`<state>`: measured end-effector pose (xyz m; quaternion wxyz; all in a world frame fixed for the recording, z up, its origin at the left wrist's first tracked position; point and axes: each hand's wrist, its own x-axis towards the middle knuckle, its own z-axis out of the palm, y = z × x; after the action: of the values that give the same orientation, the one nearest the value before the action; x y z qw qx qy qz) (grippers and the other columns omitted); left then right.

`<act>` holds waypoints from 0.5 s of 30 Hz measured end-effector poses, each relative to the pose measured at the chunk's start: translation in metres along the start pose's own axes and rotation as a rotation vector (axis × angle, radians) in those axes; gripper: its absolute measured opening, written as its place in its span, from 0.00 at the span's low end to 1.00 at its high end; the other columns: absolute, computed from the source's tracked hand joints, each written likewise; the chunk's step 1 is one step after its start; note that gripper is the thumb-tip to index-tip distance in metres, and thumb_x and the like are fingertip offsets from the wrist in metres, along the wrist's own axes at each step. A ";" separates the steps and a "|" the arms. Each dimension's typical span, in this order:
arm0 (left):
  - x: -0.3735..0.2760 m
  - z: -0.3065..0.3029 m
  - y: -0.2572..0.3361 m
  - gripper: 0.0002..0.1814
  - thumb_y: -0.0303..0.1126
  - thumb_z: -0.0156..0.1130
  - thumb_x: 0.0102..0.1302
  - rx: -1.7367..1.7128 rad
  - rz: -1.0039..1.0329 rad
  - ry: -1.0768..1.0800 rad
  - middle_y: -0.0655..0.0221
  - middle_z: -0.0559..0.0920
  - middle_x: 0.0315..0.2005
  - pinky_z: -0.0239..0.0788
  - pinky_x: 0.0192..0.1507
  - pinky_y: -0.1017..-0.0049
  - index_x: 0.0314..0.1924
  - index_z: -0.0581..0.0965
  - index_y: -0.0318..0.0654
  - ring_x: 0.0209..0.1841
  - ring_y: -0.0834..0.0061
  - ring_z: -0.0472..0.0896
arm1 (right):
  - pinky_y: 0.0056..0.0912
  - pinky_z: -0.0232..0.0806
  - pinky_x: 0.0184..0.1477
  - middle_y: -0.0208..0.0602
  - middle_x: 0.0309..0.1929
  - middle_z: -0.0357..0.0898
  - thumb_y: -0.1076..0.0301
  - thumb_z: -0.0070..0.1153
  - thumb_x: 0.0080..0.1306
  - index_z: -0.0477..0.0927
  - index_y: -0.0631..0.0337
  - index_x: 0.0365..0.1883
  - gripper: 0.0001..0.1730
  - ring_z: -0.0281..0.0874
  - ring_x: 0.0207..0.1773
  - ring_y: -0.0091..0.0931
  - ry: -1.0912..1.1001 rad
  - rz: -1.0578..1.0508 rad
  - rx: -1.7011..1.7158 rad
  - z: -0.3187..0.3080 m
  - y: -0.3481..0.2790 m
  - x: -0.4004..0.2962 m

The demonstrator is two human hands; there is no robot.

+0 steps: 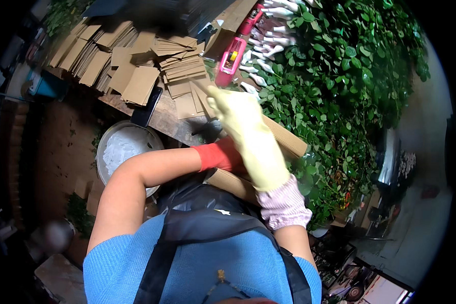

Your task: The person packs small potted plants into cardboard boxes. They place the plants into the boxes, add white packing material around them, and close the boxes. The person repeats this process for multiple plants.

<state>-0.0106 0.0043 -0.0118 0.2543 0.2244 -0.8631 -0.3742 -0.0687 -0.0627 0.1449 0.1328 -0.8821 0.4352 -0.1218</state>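
My right hand (pixel 237 114), in a long pale yellow rubber glove, reaches over my left forearm toward the cardboard pieces; its fingers are bent, and whether they hold anything is unclear. My left hand (pixel 231 154), in a red glove, lies partly hidden beneath it, against a roll or fold of corrugated cardboard. One end of the corrugated cardboard (pixel 287 138) shows right of the yellow glove, and another piece (pixel 231 184) lies at my apron. Flat cardboard pieces (pixel 140 85) lie in stacks on the wooden table (pixel 167 117). A pink tape dispenser (pixel 230 62) stands beyond my right hand.
Leafy green stems (pixel 338 76) are heaped on the right, beside flower heads in white sleeves (pixel 275 38). A dark phone (pixel 148 108) lies at the table's edge. Below it stands a round bucket (pixel 127 146) with white strips inside. A blue container (pixel 47 85) is at the far left.
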 end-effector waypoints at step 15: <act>-0.003 -0.032 0.007 0.29 0.42 0.68 0.68 0.004 -0.117 -0.093 0.53 0.76 0.69 0.68 0.70 0.59 0.66 0.77 0.39 0.71 0.52 0.72 | 0.23 0.75 0.33 0.31 0.33 0.92 0.44 0.57 0.80 0.83 0.56 0.39 0.23 0.86 0.31 0.18 -0.479 1.003 0.966 0.016 0.077 -0.177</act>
<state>0.0092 -0.0065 0.0115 0.1911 0.2572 -0.8601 -0.3968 -0.2246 0.0358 0.0857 0.6378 -0.4228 0.6431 -0.0287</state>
